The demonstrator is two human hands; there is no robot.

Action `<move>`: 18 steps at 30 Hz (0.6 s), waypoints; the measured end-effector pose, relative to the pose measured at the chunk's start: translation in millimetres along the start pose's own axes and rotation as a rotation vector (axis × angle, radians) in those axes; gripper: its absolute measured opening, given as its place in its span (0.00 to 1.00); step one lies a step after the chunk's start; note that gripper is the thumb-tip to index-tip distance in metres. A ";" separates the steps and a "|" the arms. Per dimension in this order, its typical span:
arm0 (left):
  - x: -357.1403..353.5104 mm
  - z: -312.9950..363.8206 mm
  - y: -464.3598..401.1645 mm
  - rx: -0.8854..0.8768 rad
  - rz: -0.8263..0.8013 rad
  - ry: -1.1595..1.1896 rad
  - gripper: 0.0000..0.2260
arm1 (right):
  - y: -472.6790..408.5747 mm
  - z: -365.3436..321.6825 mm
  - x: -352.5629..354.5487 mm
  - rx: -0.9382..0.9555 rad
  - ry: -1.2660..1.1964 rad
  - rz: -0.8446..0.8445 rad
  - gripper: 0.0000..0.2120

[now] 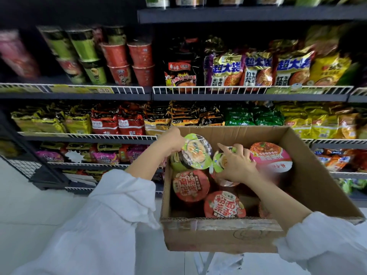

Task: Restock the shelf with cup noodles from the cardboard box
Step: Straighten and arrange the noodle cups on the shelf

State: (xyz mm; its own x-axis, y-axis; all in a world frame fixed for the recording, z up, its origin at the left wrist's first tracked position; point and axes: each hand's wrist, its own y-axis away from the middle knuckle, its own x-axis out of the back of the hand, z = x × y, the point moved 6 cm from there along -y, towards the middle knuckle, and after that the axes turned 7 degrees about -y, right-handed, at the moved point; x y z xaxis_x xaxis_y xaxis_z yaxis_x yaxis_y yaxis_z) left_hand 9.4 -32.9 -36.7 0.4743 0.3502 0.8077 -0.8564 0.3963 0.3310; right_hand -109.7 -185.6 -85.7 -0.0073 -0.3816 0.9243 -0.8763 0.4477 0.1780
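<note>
Left hand (172, 140) grips one green cup (193, 153), tilted, over the cardboard box's (222, 235) left edge. Right hand (237, 163) clasps a second green cup (221, 161) inside the box. Three red cups and one pink bowl (272, 157) are visible in the box.

We're in a shop: dark shelves (238, 15) at twelve o'clock, white wire rails (252, 89), a price tag (103, 89) at ten, noodle packets (256, 70) and stacked cups (119, 56) facing out.

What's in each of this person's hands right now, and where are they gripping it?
The left hand holds a green-lidded cup noodle by its upper side, tilted. The right hand grips a second green-lidded cup from above at its rim, inside the cardboard box.
</note>
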 end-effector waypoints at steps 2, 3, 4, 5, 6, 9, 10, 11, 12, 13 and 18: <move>16.6 0.6 2.8 -0.013 0.028 0.158 0.07 | -1.9 -8.2 15.8 0.001 -0.031 0.053 0.49; 23.5 0.6 3.4 -0.020 0.031 0.236 0.06 | -2.6 -11.5 21.7 -0.002 -0.031 0.068 0.48; 30.4 -0.8 4.6 -0.019 0.041 0.310 0.05 | -2.4 -15.0 26.6 -0.009 -0.027 0.079 0.48; 39.2 -2.7 5.2 -0.021 0.053 0.392 0.06 | -2.6 -20.8 32.8 -0.005 -0.028 0.098 0.47; 47.5 -4.2 6.7 -0.031 0.056 0.468 0.08 | -3.1 -28.0 37.8 0.006 -0.036 0.112 0.47; 73.2 -14.4 6.2 -0.070 0.069 0.594 0.13 | -6.0 -60.5 55.6 0.064 -0.103 0.154 0.47; 83.6 -18.6 8.7 -0.083 0.080 0.624 0.12 | -7.4 -72.9 62.5 0.082 -0.114 0.174 0.47; 94.1 -24.0 9.0 -0.106 0.093 0.647 0.09 | -9.5 -85.8 68.5 0.100 -0.116 0.195 0.47; 105.4 -30.3 9.8 -0.134 0.111 0.641 0.06 | -11.9 -99.2 73.7 0.121 -0.114 0.215 0.46; 117.6 -37.2 10.6 -0.161 0.134 0.615 0.06 | -14.6 -113.3 78.0 0.142 -0.115 0.232 0.45; 173.5 -95.8 3.9 -0.185 0.249 0.549 0.14 | -32.6 -200.8 80.5 0.227 -0.103 0.249 0.46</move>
State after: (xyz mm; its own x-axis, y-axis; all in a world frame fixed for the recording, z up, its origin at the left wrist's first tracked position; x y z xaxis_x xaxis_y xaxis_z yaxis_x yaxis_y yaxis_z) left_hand 107.9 110.6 58.0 0.3431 0.8158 0.4655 -0.9283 0.3700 0.0358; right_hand 15.0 -68.5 50.6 -0.2723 -0.3683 0.8889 -0.9264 0.3501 -0.1387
